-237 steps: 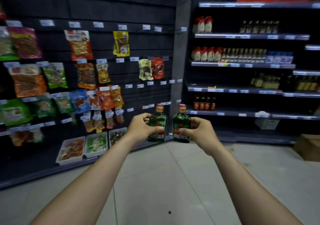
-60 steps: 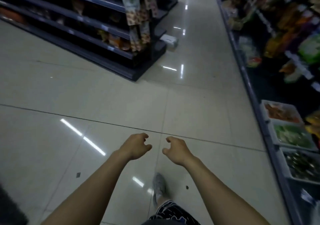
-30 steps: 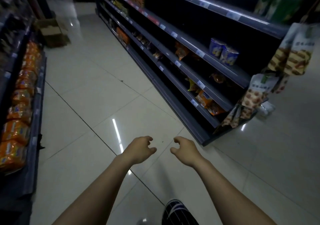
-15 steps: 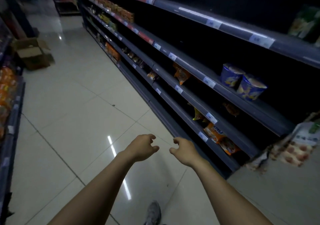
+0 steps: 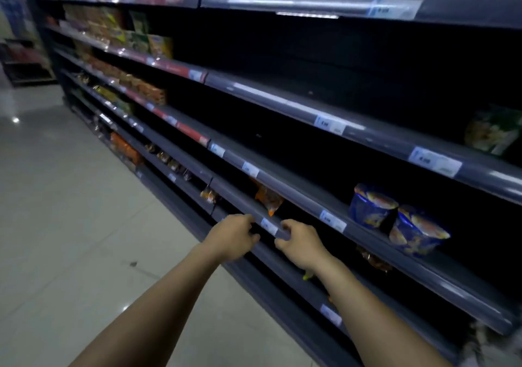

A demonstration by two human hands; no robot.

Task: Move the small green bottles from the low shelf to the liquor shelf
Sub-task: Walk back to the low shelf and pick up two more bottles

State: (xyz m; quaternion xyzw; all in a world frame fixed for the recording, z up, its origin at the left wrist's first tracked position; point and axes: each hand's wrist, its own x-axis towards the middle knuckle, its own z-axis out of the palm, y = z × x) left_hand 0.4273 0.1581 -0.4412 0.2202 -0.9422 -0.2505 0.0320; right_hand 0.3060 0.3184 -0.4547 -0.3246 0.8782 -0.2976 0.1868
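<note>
My left hand (image 5: 231,238) and my right hand (image 5: 302,246) are stretched out side by side in front of a dark shelf unit (image 5: 282,103), level with one of its lower shelf rails (image 5: 245,205). Both hands hold nothing, with the fingers loosely curled and apart. No small green bottle shows anywhere in the head view. The lowest shelves behind my arms are dark and partly hidden.
Two blue cup-noodle tubs (image 5: 395,219) stand on a shelf to the right. An orange snack bag (image 5: 268,200) hangs just beyond my hands. Several snack packs (image 5: 135,86) fill the shelves at far left. Pale tiled floor (image 5: 70,225) lies to the left.
I held two green bottles before; both hands are empty in the later frames. The view has swung from open floor round to this shelf unit, which is now much closer.
</note>
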